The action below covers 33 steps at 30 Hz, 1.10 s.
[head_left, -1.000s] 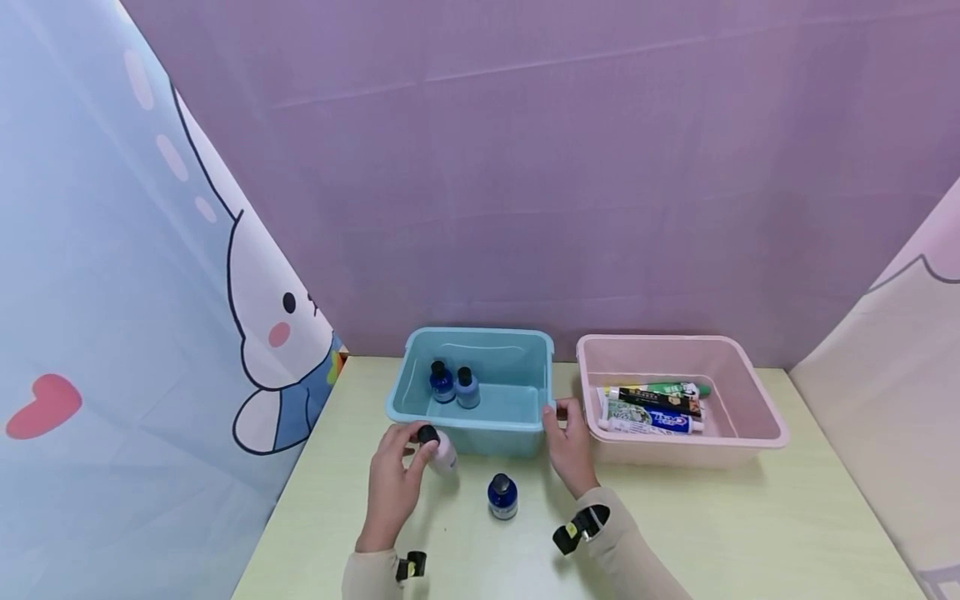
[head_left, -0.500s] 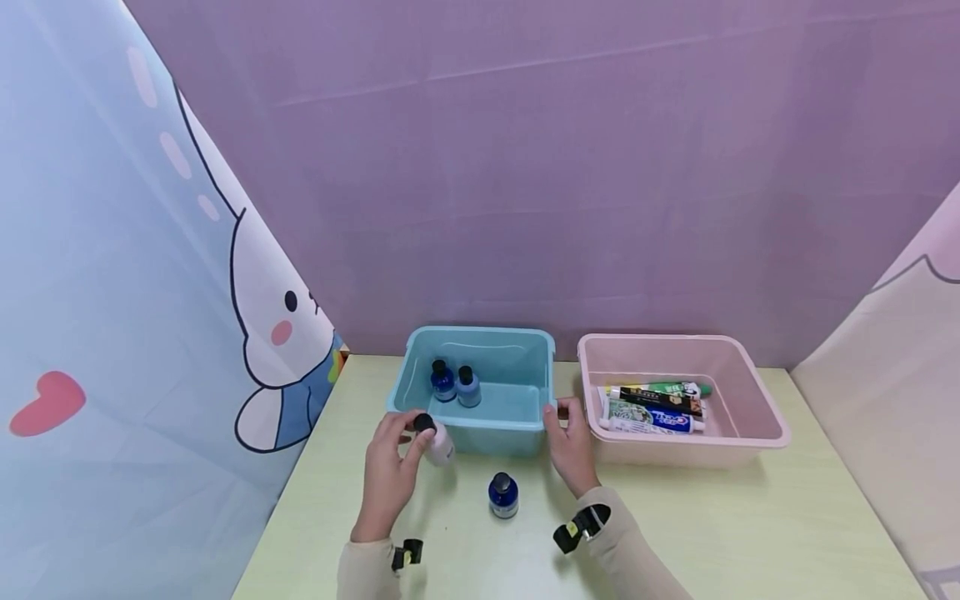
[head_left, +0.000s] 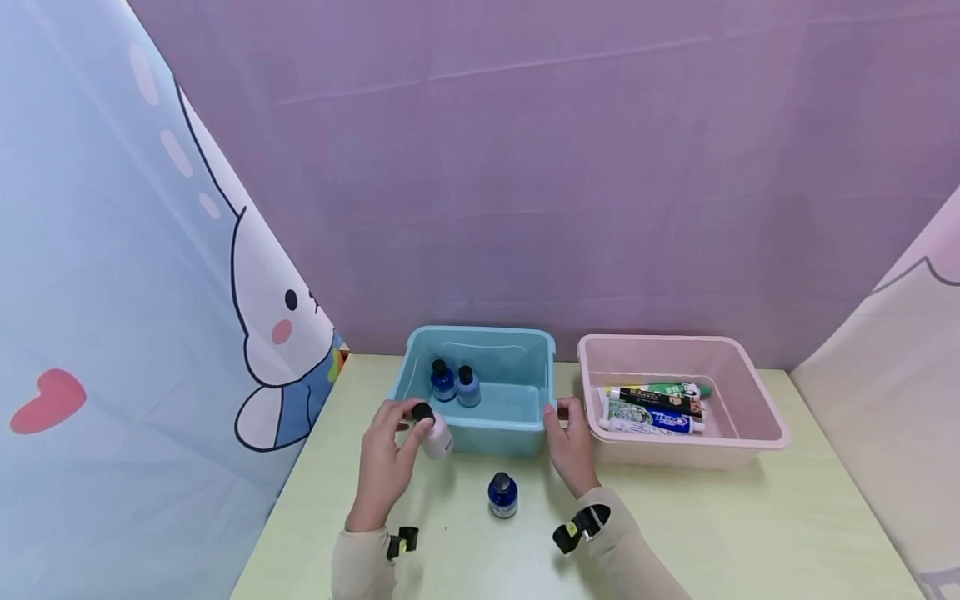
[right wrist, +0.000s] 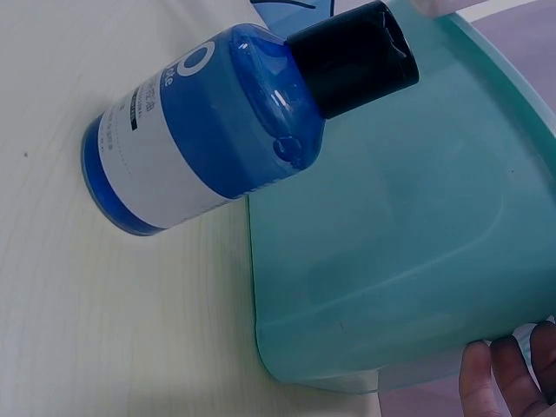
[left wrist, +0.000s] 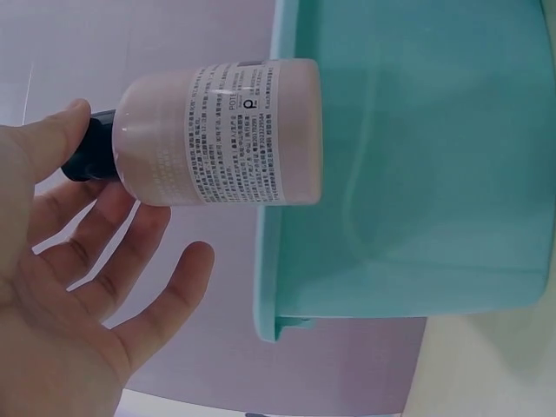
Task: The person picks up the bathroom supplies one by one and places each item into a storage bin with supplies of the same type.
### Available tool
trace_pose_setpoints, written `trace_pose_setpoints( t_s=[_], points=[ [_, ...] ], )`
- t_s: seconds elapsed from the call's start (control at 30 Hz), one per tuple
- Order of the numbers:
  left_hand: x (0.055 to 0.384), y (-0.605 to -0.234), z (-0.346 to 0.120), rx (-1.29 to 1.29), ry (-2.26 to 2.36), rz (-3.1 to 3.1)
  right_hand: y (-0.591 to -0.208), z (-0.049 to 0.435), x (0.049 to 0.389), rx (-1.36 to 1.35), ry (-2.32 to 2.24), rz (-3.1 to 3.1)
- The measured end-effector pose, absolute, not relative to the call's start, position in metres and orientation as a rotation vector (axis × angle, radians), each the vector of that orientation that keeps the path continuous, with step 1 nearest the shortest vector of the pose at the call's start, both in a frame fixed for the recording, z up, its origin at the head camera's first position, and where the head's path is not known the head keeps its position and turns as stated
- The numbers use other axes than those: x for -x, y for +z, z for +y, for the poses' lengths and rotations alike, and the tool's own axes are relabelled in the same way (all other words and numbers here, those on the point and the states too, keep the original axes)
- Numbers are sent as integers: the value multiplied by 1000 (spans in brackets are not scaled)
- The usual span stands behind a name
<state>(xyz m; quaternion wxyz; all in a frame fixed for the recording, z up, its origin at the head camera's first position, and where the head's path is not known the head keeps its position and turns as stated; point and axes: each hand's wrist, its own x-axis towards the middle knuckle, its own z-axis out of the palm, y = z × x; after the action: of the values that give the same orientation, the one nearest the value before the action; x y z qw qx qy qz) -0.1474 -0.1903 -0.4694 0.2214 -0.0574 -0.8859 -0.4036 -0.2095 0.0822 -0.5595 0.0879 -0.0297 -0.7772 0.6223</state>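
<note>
My left hand (head_left: 381,462) pinches the black cap of a pale pink bottle (head_left: 438,440), held tilted in front of the teal bin (head_left: 495,437). The left wrist view shows thumb and fingers at the cap, and the bottle's printed label (left wrist: 234,135) turned to the camera. With thumb and fingers, my right hand (head_left: 572,446) holds the bin's front right corner at the rim. Standing on the table between the hands is a dark blue bottle (head_left: 502,497) with a black cap. Two bottles are in the bin, one dark blue (head_left: 442,385), one lighter blue (head_left: 468,392).
To the right of the teal bin stands a pink bin (head_left: 690,454) with several toothpaste tubes (head_left: 660,402) lying in it. Both bins are near the table's back edge, by a purple cloth (head_left: 525,167). A patterned curtain (head_left: 150,333) hangs at the left.
My left hand has raised the pink bottle and moved slightly left and forward, toward the bin's front rim. The right hand and both bins have stayed in place.
</note>
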Motion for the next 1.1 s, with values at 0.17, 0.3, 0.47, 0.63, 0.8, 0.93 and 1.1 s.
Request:
trace_pose_setpoints(
  t_s=[0.17, 0.3, 0.47, 0.63, 0.8, 0.93, 1.1],
  points=[
    [148, -465, -191, 175, -1115, -2439, -559, 82, 209, 91, 1849, -2316],
    [150, -461, -191, 207, -1116, -2409, -558, 82, 208, 92, 1843, -2316],
    [152, -455, -192, 230, -1110, -2371, -557, 81, 208, 92, 1841, -2312],
    [155, -447, -192, 243, -1090, -2358, -557, 81, 208, 94, 1839, -2316],
    [160, -441, -191, 256, -1096, -2356, -558, 81, 209, 93, 1838, -2308],
    [166, -438, -191, 263, -1089, -2363, -558, 81, 208, 85, 1834, -2300],
    [173, -433, -192, 225, -1055, -2390, -558, 81, 209, 83, 1841, -2299]
  ],
)
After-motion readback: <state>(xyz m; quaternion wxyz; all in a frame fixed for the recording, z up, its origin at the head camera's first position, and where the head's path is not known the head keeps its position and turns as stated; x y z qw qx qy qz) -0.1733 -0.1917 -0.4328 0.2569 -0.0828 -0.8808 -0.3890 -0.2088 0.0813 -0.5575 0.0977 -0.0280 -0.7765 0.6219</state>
